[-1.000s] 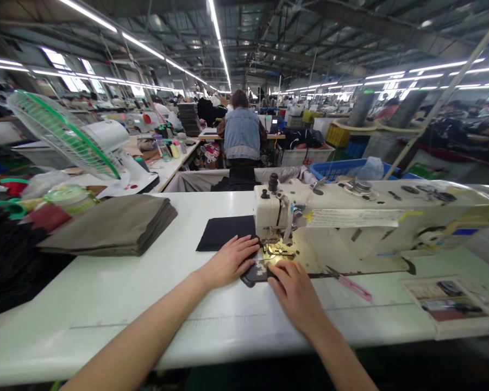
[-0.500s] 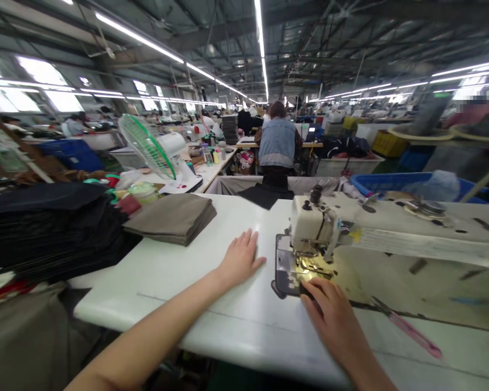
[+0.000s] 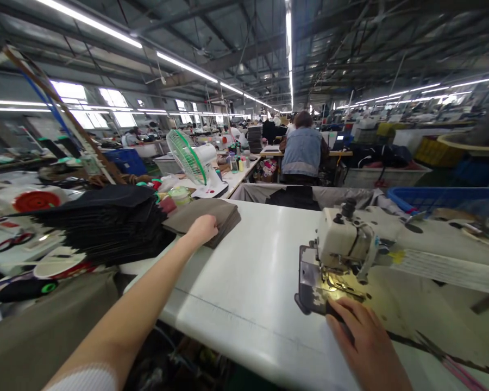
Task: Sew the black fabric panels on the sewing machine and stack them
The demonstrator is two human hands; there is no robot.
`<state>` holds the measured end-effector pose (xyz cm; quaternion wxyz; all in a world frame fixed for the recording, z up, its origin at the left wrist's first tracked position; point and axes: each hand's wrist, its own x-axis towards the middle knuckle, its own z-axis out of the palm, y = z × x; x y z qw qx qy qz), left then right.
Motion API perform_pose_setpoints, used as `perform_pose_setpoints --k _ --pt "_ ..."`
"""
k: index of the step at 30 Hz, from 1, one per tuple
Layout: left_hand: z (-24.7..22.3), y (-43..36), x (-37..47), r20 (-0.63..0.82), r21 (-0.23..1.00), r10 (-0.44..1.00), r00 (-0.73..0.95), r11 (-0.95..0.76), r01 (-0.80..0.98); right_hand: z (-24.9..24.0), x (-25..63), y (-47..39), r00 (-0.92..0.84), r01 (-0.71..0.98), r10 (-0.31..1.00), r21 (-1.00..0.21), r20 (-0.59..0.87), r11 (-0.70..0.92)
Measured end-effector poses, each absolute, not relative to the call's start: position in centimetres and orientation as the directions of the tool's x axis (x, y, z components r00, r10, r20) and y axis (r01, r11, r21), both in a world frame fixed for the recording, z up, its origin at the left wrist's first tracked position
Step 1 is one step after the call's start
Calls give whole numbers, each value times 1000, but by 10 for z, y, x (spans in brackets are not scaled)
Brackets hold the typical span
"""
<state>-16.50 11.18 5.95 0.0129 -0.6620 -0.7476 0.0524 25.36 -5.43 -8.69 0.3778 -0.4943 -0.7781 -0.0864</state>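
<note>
My left hand [image 3: 205, 229] is on the near right part of a stack of brown-grey fabric pieces [image 3: 199, 213]. Its fingers are curled against the fabric, and their tips are mostly hidden. At the front of the sewing machine [image 3: 346, 239], my right hand [image 3: 364, 334] rests with bent fingers beside the metal plate [image 3: 309, 277] under the lit needle area. A small black object [image 3: 339, 316] shows between its thumb and forefinger; I cannot make out its kind. Pink-handled thread scissors [image 3: 452, 364] lie to the right of this hand.
A tall pile of black fabric pieces [image 3: 114, 222] is left of the brown stack. Behind stands a white fan [image 3: 199, 163] with a green rim. A blue basket [image 3: 415, 196] is beyond the machine. A person in a denim vest [image 3: 303, 152] sits ahead, back turned.
My left hand has moved left from the bare white tabletop onto the brown-grey stack, its fingers now curled. The view has turned left. My right hand stays beside the machine plate.
</note>
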Motion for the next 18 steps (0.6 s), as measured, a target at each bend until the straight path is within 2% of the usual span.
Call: perform_pose_setpoints --k 4,13,18 --pt "57 118 -171 -84 -62 991 -104 99 993 -85 255 -53 -257 826 655 -190 710 530" --pt "60 110 -182 -55 23 998 18 -17 1000 -87 258 -46 -324 839 561 -43 762 542" --pt "54 117 -180 -22 68 1000 -5 6 998 -103 270 -37 -407 815 523 39 749 578"
